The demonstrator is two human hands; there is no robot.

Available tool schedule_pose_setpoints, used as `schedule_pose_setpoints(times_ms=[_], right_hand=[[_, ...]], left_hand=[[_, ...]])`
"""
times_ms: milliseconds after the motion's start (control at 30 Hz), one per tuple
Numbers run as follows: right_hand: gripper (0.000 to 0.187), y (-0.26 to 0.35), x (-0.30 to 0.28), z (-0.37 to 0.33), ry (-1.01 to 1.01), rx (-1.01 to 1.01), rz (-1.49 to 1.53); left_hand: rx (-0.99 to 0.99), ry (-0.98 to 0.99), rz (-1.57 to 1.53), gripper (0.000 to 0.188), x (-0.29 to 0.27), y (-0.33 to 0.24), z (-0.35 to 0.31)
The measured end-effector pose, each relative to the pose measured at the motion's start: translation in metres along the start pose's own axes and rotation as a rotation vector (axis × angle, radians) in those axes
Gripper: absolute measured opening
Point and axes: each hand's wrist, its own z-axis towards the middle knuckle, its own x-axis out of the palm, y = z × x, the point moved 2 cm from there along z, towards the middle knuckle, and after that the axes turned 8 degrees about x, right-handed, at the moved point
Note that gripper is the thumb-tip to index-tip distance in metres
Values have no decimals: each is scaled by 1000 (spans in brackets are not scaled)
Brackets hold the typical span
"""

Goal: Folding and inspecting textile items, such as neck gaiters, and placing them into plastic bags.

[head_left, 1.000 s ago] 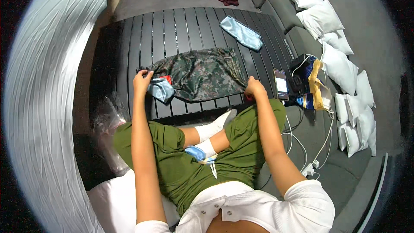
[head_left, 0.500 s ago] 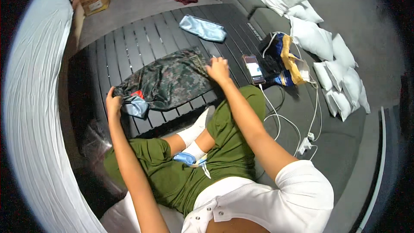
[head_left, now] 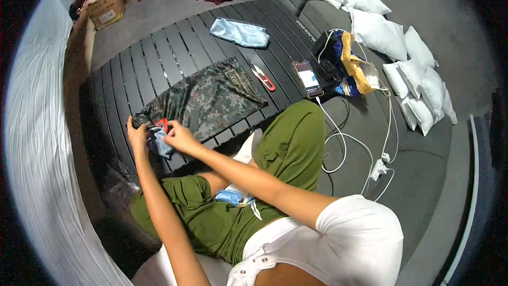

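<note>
A camouflage fabric piece (head_left: 211,98), perhaps a bag or garment, lies spread over the black slatted table (head_left: 151,61). At its near left corner, my left hand (head_left: 137,133) is closed on the fabric's edge. My right hand (head_left: 181,139) reaches across and pinches beside a small red patch (head_left: 162,124), at the light blue satin cloth (head_left: 160,145) bunched there. Its fingertips partly hide what they grip. Red-handled thread snips (head_left: 263,78) lie just right of the camouflage fabric. Farther back rests a folded light blue satin piece (head_left: 241,33).
A phone (head_left: 308,79) with a white cable lies at the table's right edge, next to a blue and yellow bag (head_left: 353,66). White cushions (head_left: 378,34) line the grey sofa. A cardboard box (head_left: 106,11) stands at the far left. Another blue item (head_left: 229,197) sits in my lap.
My right hand has left the camouflage fabric's right end and moved left to the red patch and blue cloth, uncovering the snips. My left hand stays at the left corner.
</note>
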Motion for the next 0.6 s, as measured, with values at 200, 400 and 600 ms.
schedule_pose_setpoints(times_ms=[200, 400, 600], right_hand=[[22, 23, 35, -23, 143, 64, -547], [25, 55, 18, -48, -202, -550, -643], [27, 62, 10, -61, 0, -315, -393]], left_hand=[[22, 6, -91, 62, -15, -13, -1], [100, -68, -198, 58, -33, -36, 3], [66, -68, -269, 57, -30, -49, -3]])
